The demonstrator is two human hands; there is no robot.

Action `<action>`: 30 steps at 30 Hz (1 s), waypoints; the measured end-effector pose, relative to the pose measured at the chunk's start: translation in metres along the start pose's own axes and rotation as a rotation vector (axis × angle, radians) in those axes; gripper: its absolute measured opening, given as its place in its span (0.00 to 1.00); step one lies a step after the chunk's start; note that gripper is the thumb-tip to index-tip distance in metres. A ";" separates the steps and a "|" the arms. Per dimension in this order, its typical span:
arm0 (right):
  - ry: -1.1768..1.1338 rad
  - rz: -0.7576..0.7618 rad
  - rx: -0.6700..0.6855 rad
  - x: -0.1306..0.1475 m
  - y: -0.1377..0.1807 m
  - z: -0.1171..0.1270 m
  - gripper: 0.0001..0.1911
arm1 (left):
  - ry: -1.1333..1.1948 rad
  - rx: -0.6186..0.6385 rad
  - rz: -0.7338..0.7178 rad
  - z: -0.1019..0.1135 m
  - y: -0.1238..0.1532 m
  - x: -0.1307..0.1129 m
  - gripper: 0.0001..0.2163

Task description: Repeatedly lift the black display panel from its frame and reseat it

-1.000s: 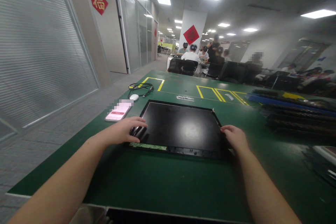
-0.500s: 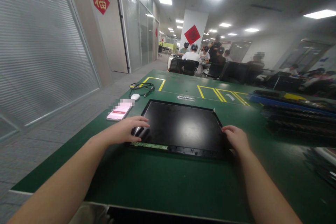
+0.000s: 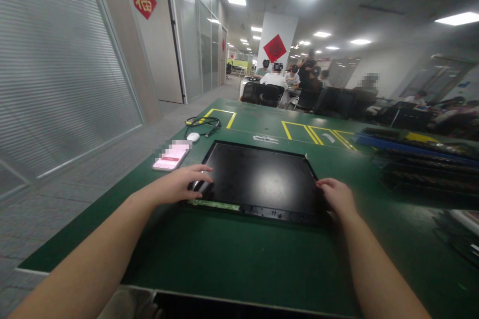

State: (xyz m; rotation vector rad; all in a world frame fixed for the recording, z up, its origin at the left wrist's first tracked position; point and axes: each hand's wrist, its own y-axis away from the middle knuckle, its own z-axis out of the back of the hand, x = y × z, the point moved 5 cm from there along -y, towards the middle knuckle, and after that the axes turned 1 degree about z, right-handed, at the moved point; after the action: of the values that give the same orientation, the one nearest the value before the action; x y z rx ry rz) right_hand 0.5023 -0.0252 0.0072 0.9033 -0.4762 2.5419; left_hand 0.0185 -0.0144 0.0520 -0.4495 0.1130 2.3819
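A black LCD screen panel (image 3: 258, 174) lies flat on the green table, with a strip of green circuit board (image 3: 215, 205) along its near left edge. My left hand (image 3: 179, 184) rests at the panel's left side, fingers apart and reaching over the edge onto the dark surface. At the right edge, my right hand (image 3: 337, 195) pinches the rim between thumb and fingers; some of its fingertips are hidden below the edge.
Left of the panel lie a phone (image 3: 170, 157), a white mouse-like object (image 3: 193, 137) and a coiled black cable (image 3: 204, 124). Stacked dark panels (image 3: 426, 169) stand at the right of the green table (image 3: 239, 259). Several people sit beyond, near chairs (image 3: 271, 95).
Both hands and the panel stay almost in place. The left fingers shift very slightly at the panel's edge.
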 end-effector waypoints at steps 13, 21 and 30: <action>0.011 -0.020 0.000 0.005 0.003 0.003 0.13 | -0.120 -0.221 0.228 -0.006 -0.010 0.028 0.25; 0.013 0.002 -0.015 0.004 0.003 0.002 0.12 | -0.194 -0.209 0.296 -0.023 -0.025 0.045 0.23; 0.067 0.025 -0.030 0.007 0.003 0.000 0.12 | -0.239 -0.232 0.373 -0.024 -0.032 0.044 0.22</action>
State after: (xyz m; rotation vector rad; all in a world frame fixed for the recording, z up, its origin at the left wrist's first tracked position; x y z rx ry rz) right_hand 0.4960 -0.0263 0.0110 0.8038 -0.5061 2.5714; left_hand 0.0159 0.0331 0.0153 -0.2626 -0.2085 2.8113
